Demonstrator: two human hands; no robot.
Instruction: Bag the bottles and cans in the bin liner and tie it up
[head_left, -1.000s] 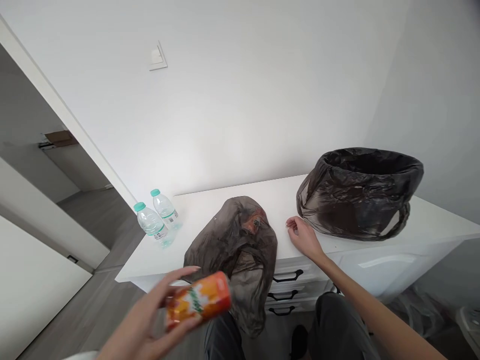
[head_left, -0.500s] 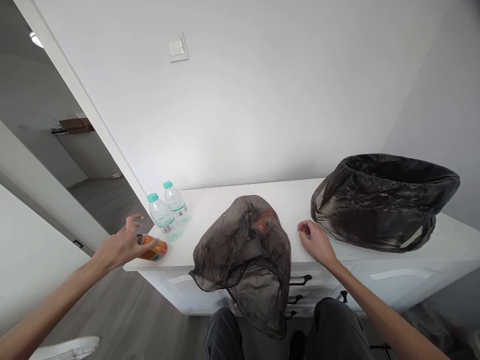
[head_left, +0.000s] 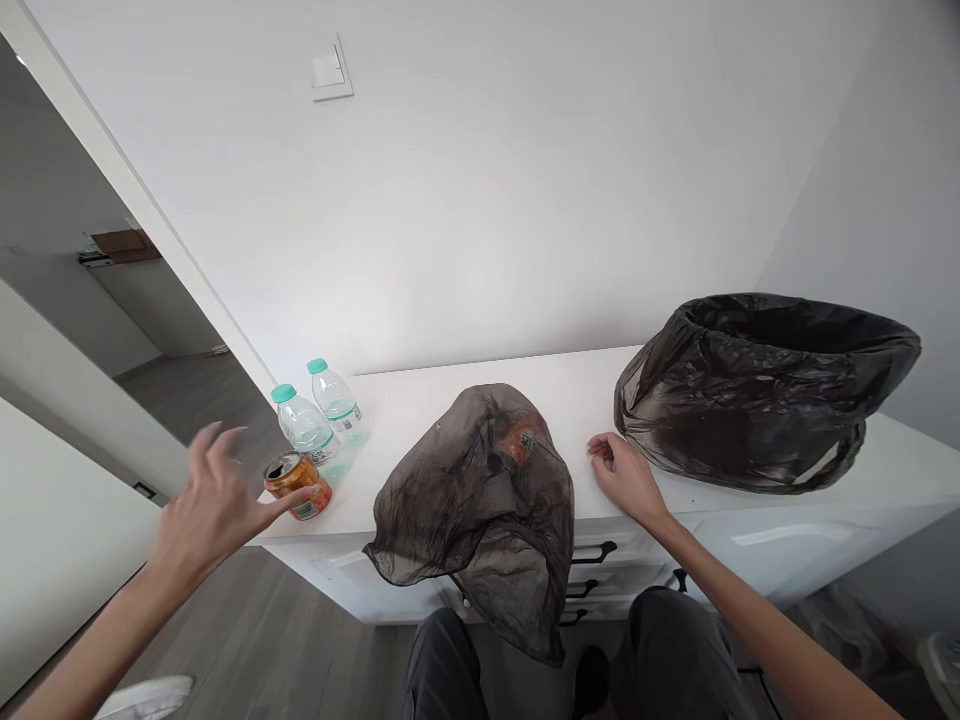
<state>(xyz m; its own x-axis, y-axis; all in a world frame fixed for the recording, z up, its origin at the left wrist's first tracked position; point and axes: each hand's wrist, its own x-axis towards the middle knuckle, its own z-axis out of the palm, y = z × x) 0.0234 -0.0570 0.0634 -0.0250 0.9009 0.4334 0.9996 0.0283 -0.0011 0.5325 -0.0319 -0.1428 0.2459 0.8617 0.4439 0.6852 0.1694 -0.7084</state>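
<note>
An orange drink can (head_left: 300,488) stands upright at the left end of the white cabinet top, its opened lid showing. My left hand (head_left: 214,500) is open beside it, fingers spread, with the thumb lying across the can's near side. Two clear plastic bottles with teal caps, a nearer bottle (head_left: 306,425) and a farther bottle (head_left: 335,398), stand just behind the can. On the cabinet top to the right rests my right hand (head_left: 626,480), fingers loosely curled and holding nothing. It lies between a thin dark plastic bag (head_left: 465,490), with something orange inside, and a fuller black bag (head_left: 735,410).
The thin bag hangs over the front edge of the white cabinet (head_left: 787,540), across its drawers with black handles (head_left: 596,553). Behind is a white wall with a light switch (head_left: 332,72). A doorway opens on the left. My knees are close below the cabinet.
My left hand has spread its fingers and drawn back left from around the can, which now stands more upright. My right hand has stayed in about the same place. The camera view has shifted slightly.
</note>
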